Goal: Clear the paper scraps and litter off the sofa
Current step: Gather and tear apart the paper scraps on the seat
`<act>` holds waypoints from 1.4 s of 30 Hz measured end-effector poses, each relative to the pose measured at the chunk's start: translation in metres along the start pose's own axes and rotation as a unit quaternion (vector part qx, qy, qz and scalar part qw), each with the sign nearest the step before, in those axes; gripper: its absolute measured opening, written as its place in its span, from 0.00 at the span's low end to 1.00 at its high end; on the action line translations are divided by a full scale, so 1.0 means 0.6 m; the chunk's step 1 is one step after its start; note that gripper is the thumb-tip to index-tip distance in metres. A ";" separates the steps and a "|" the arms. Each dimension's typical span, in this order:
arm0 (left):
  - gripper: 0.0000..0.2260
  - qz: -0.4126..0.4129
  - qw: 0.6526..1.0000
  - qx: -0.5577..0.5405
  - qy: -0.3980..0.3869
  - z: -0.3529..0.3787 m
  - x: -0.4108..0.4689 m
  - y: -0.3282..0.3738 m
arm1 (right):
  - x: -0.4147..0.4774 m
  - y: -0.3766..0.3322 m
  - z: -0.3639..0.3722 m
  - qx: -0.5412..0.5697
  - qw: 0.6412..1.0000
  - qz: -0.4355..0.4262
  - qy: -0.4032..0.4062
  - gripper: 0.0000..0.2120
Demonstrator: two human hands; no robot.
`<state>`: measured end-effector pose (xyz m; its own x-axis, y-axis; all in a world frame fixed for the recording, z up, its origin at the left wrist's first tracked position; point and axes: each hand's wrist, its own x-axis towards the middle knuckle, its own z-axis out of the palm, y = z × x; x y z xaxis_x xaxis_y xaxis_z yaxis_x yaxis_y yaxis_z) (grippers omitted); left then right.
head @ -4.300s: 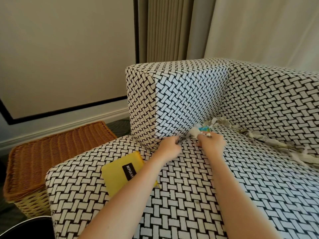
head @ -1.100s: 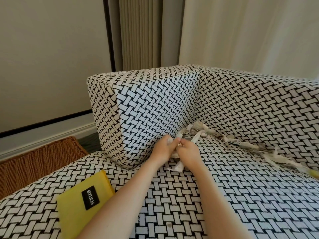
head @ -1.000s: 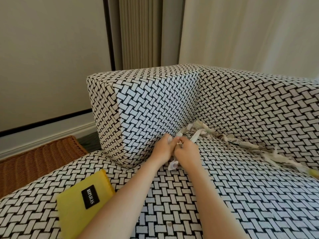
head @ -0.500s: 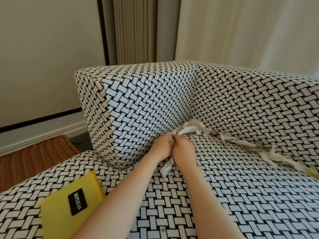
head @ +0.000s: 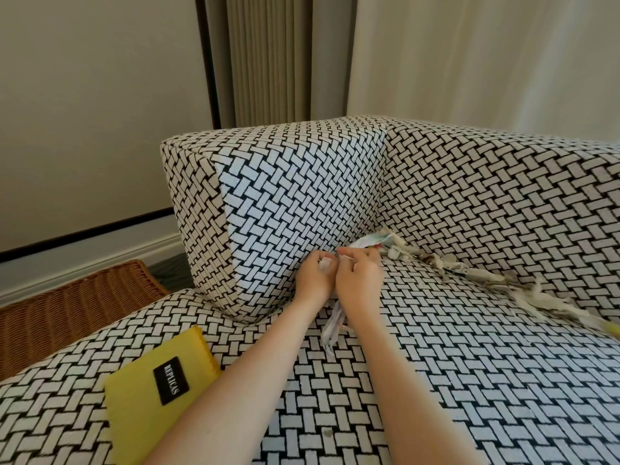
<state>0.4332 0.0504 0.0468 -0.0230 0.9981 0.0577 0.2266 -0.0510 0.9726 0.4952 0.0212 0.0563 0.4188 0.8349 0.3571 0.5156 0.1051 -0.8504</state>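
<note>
Both my hands meet at the corner of the black-and-white woven sofa (head: 436, 364), where the seat joins the armrest. My left hand (head: 315, 275) pinches a small white scrap between its fingertips. My right hand (head: 359, 280) is curled round a bunch of paper strips (head: 332, 325) that hang out below the palm. More torn paper scraps (head: 476, 273) lie in a line along the crease between seat and backrest, running right to the frame's edge.
A yellow cloth (head: 157, 394) with a black label lies on the seat's front left. A wicker basket (head: 67, 307) stands on the floor left of the sofa. The armrest block (head: 285, 209) rises just left of my hands.
My hands have stayed together at the armrest corner. The bunch of strips under my right hand has grown longer. The view has shifted a little.
</note>
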 end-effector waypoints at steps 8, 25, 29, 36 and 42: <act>0.11 -0.049 0.997 -0.051 -0.001 -0.014 -0.020 0.025 | -0.007 -0.013 -0.001 0.150 0.987 0.056 0.000 0.05; 0.11 0.098 0.988 -0.023 -0.114 -0.103 -0.028 0.147 | 0.008 -0.067 -0.047 0.343 0.888 0.050 -0.302 0.16; 0.18 0.076 0.985 0.013 -0.154 -0.117 -0.031 0.153 | 0.006 -0.070 -0.042 0.333 0.898 0.060 -0.282 0.16; 0.21 0.052 0.971 0.070 -0.224 -0.119 -0.056 0.147 | -0.004 -0.098 -0.055 0.328 0.915 0.092 -0.216 0.13; 0.48 -0.023 0.973 -0.017 -0.228 -0.146 -0.071 0.124 | 0.012 -0.145 -0.069 0.365 0.904 0.114 -0.191 0.21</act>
<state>0.3660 0.0011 0.1365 0.4037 0.9110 -0.0847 0.2034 0.0009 0.9791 0.4845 -0.0046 0.1486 0.0913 0.9908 0.0995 -0.2412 0.1190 -0.9632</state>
